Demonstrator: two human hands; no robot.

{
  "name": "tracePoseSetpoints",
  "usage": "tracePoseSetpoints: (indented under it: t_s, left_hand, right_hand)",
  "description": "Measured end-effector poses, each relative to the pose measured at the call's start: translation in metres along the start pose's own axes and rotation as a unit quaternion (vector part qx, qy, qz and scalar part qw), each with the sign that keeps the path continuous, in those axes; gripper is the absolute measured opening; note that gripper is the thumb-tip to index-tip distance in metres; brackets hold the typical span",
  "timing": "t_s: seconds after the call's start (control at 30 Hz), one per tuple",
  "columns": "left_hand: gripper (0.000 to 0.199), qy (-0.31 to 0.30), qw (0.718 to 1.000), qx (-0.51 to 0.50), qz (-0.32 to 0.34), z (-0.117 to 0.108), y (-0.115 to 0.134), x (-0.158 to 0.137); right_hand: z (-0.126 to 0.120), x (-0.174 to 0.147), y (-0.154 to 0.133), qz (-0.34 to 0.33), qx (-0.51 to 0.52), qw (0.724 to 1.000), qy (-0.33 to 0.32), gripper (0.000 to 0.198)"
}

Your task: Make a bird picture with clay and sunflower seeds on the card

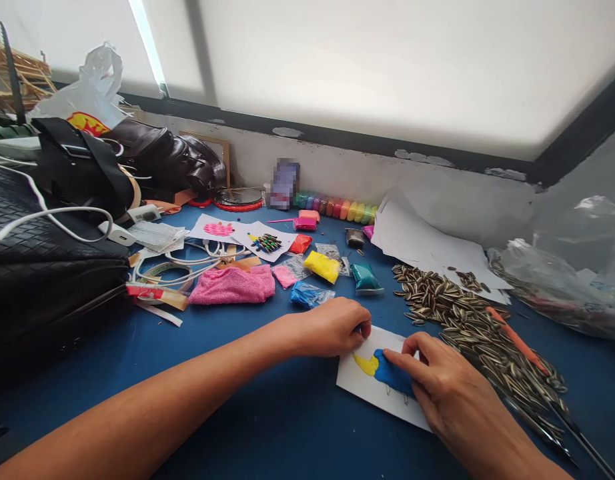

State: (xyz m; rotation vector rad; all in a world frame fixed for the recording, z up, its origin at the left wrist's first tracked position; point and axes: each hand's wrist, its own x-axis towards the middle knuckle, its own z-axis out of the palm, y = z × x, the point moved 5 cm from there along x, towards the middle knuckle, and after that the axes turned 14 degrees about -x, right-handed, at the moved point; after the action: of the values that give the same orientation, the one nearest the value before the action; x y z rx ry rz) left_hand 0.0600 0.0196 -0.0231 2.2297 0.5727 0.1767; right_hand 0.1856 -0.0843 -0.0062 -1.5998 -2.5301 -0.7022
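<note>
The left hand [332, 327] rests curled, knuckles up, with its fingertips pinning the far edge of a white paper card [372, 390] to the blue table [267, 427]; it grips nothing, only presses down. The right hand [437, 387] lies just beside it on the card, its fingers [402, 363] stretched flat and pushing on a patch of blue clay [390, 375] spread over the paper. Touching the blue patch on the side toward the left hand is a smaller smear of yellow clay [366, 364].

Just beyond the right hand, a wide heap of striped sunflower seeds [467, 323] spills across the table, with an orange stick [517, 340] lying on it. Beyond the left hand sit small packets of clay: a blue packet [307, 293], a yellow packet [322, 265], a teal packet [365, 277] and a pink towel [233, 285]. Further out, loose white sheets [427, 243] lie behind the seeds, and a row of coloured clay tubs [337, 207] stands against the wall. Well off to the left hand's side are a black bag [42, 267], white cables [52, 213] and a brown leather bag [167, 157]. Far to the right lies a clear plastic bag [572, 280].
</note>
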Motion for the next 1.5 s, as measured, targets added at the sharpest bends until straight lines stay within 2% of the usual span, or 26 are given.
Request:
tracePoseSetpoints:
  t_s: [0.27,0.53,0.8,0.97,1.23,1.5]
  left_hand:
    - [0.02,-0.004,1.0,0.002,-0.002,-0.001,0.0014,-0.0008]
    - [0.019,-0.001,1.0,-0.001,0.0,-0.0002,-0.0003,0.0]
    - [0.019,0.003,1.0,0.0,0.002,-0.001,0.0003,-0.0005]
    - [0.019,0.002,1.0,-0.001,0.003,-0.0006,0.0004,-0.001]
    - [0.018,0.002,1.0,0.002,0.002,-0.001,0.0008,-0.0009]
    - [0.017,0.004,1.0,-0.001,0.005,-0.0006,0.0002,-0.0007]
  right_hand:
    - [-0.0049,-0.0005,0.0045,0.017,0.003,1.0,0.024,0.039]
    - [0.0001,-0.0045,0.0031,-0.005,0.008,1.0,0.004,0.048]
    - [0.0007,-0.0069,0.005,0.004,0.012,1.0,-0.01,0.044]
    - [-0.0016,-0.0056,0.0016,0.004,0.015,1.0,-0.008,0.053]
    - [-0.0014,-0.0063,0.0009,0.009,0.025,1.0,-0.003,0.046]
    - [0.0011,-0.0011,0.0023,0.019,0.049,0.999,-0.006,0.05]
